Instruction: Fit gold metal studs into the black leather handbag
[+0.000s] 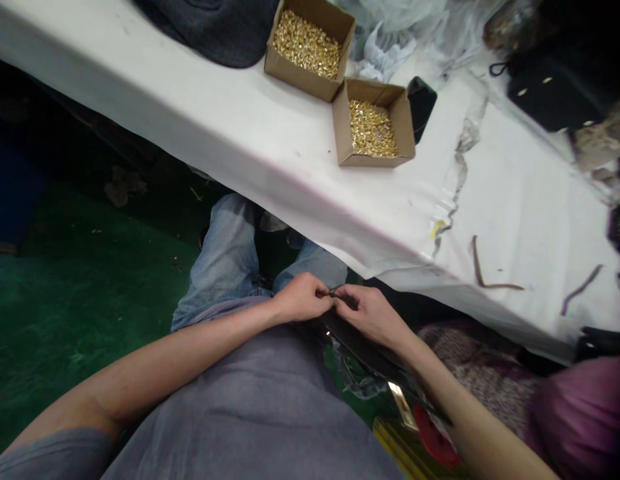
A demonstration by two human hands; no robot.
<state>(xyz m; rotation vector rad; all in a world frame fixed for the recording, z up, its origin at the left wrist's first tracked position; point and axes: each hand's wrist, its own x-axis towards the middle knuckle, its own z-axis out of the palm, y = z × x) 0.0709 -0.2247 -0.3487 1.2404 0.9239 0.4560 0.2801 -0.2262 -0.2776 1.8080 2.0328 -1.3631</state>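
My left hand and my right hand meet low in front of my body, fingertips almost touching. Both are closed in a pinch on the end of a black strip, which looks like a strap. From the fingertips the strip runs down to the right, beneath my right wrist. A small dark bit shows between the fingers, too small to make out. Up on the table stand two open cardboard boxes of small gold-coloured metal pieces.
The white-covered table slants across the view. On it lie a dark cap, a black phone-like object, plastic bags, black pouches and thin brown strips. A person in a purple head covering is at lower right.
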